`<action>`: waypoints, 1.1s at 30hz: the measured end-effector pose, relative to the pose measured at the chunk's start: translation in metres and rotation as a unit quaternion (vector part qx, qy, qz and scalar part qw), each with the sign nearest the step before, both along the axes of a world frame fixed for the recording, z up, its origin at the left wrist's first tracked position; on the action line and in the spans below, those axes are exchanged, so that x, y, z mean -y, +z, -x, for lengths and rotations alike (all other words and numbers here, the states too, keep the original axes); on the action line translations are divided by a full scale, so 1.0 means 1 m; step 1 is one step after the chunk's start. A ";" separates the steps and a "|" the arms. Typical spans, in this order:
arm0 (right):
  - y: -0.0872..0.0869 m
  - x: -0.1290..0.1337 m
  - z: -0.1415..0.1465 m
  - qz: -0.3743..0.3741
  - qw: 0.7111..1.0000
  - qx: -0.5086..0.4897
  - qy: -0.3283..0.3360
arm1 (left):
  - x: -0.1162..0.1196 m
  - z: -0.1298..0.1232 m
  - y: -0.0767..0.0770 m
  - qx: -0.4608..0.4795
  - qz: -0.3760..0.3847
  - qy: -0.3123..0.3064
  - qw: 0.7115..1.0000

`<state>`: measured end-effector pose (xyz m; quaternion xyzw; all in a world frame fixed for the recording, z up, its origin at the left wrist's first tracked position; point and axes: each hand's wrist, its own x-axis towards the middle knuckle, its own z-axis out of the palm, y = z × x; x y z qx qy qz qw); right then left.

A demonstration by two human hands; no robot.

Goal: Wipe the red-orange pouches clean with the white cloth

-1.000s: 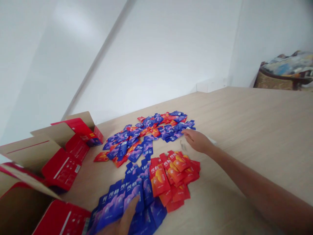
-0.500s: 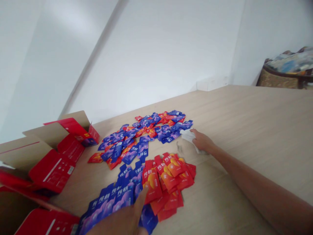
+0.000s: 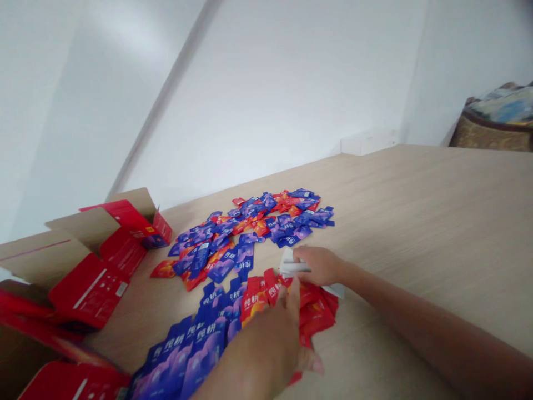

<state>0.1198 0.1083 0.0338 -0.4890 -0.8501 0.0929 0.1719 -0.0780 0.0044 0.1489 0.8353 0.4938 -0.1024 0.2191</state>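
Note:
My right hand (image 3: 318, 266) is closed on a folded white tissue (image 3: 288, 260), which looks like paper or thin cloth. A corner of it sticks out below my wrist. It is over the top of a pile of red sachets (image 3: 318, 316) printed with orange fruit. My left hand (image 3: 270, 341) lies over the same pile with its fingers stretched out and its thumb apart, fingertips close to the tissue. The hand hides much of the red pile. To its left, purple-blue sachets (image 3: 204, 344) lie in overlapping rows, upright to my view.
A loose mixed heap of red and blue sachets (image 3: 250, 214) spreads farther back on the wooden table (image 3: 416, 222). Red cardboard boxes (image 3: 89, 289) with flaps raised stand along the left. A white box-like block (image 3: 353, 145) sits against the wall; a patterned chair (image 3: 491, 130) is behind right.
My right hand has moved left and nearer with the white tissue, onto the red pile. My left hand has shifted right and forward from the blue sachets to the red ones.

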 end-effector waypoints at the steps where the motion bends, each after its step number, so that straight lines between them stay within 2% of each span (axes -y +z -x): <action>1: -0.005 0.000 0.001 0.004 1.000 -0.010 0.020 | -0.003 -0.007 -0.002 -0.004 0.011 -0.006 1.000; 5: -0.014 -0.003 0.001 0.013 0.995 -0.035 0.089 | -0.013 -0.035 -0.013 -0.032 0.031 -0.002 0.999; 7: -0.016 -0.005 0.001 0.015 0.994 -0.020 0.103 | -0.015 -0.048 -0.022 -0.044 0.034 0.003 0.998; 11: -0.013 -0.009 0.001 0.018 0.998 -0.012 0.067 | -0.018 -0.062 -0.057 -0.114 0.035 0.047 0.992; 13: -0.005 -0.010 0.000 0.016 0.998 -0.016 0.050 | -0.018 -0.061 -0.075 -0.139 0.036 0.061 0.988; 15: 0.008 -0.008 -0.002 0.010 0.999 -0.022 0.046 | -0.017 -0.058 -0.087 -0.132 0.017 0.062 0.989; 19: 0.036 0.004 -0.004 0.002 0.995 -0.044 0.094 | -0.016 -0.053 -0.094 -0.143 0.036 0.064 0.987; 21: 0.039 0.010 -0.001 0.024 0.988 -0.041 0.148 | -0.016 -0.052 -0.099 -0.144 0.027 0.066 0.987; 23: 0.031 0.011 0.002 0.050 0.981 -0.019 0.184 | -0.018 -0.051 -0.108 -0.123 0.016 0.064 0.990; 25: 0.017 0.007 0.006 0.057 0.985 0.011 0.164 | -0.019 -0.050 -0.118 -0.124 0.028 0.065 0.990; 28: 0.003 -0.001 0.006 0.034 0.995 0.038 0.080 | -0.021 -0.048 -0.130 -0.128 0.029 0.063 0.989; 30: 0.007 -0.004 0.003 0.015 0.998 0.029 0.059 | -0.021 -0.047 -0.134 -0.121 0.009 0.065 0.991; 33: 0.024 0.001 -0.001 0.012 0.995 -0.011 0.098 | -0.019 -0.048 -0.135 -0.119 -0.006 0.069 0.991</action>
